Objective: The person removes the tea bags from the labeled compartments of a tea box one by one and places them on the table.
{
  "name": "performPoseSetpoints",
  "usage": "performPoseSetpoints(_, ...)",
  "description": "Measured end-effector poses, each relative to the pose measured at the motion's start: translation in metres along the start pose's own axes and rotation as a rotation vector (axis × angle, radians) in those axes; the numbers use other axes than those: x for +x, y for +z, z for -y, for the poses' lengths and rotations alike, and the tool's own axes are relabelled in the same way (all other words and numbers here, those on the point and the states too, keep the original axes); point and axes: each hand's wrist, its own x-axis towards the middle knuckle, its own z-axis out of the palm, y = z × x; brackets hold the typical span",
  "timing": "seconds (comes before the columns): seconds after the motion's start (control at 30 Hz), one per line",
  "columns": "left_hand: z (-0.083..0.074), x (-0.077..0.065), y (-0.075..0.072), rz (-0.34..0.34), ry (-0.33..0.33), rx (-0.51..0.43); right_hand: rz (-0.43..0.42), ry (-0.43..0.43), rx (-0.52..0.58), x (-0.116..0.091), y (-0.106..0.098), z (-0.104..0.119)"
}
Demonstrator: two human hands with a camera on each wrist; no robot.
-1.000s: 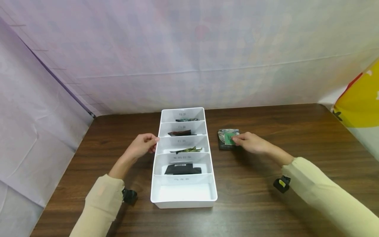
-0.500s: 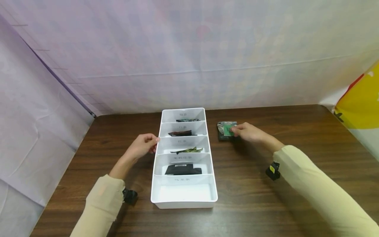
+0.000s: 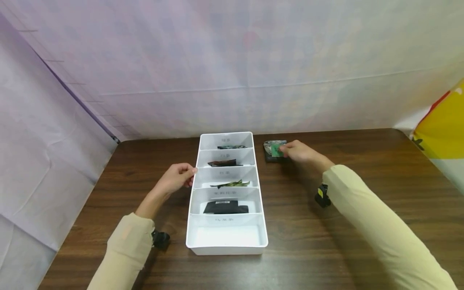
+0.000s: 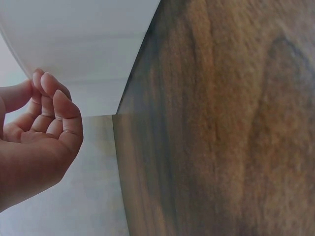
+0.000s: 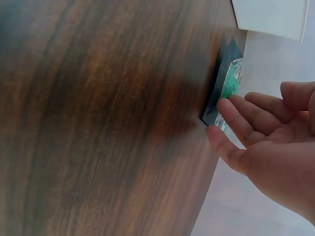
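A long white divided box (image 3: 225, 230) stands on the table, with printed characters on its compartment walls. My left hand (image 3: 178, 177) pinches its left rim between thumb and fingers, seen closer in the left wrist view. To the right of the box's far end lies a flat dark sachet (image 3: 270, 156) with a green label. My right hand (image 3: 301, 153) touches this sachet with its fingertips. In the right wrist view those fingers (image 5: 241, 120) are fairly straight at the sachet's edge, the thumb held apart.
Inside the box lie a dark green sachet (image 3: 232, 147), a dark red one (image 3: 222, 163), a green-yellow one (image 3: 232, 184) and a black one (image 3: 225, 207), each in its own compartment. A white curtain (image 3: 232, 100) hangs behind the brown table (image 3: 362, 169).
My right hand has slid the green-labelled sachet away from me across the table, slightly leftward, toward the back edge. The left hand stays at the box's rim.
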Motion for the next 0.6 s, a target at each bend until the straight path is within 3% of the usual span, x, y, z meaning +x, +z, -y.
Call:
performPoseSetpoints(0.23,-0.001,0.001,0.000,0.000,-0.001,-0.004,-0.013,-0.002,-0.054,0.010,0.000,0.001)
performPoseSetpoints(0.6,0.000,0.001,0.000,-0.002,-0.006,-0.008,-0.039,-0.003,-0.036,0.014,0.001,-0.002)
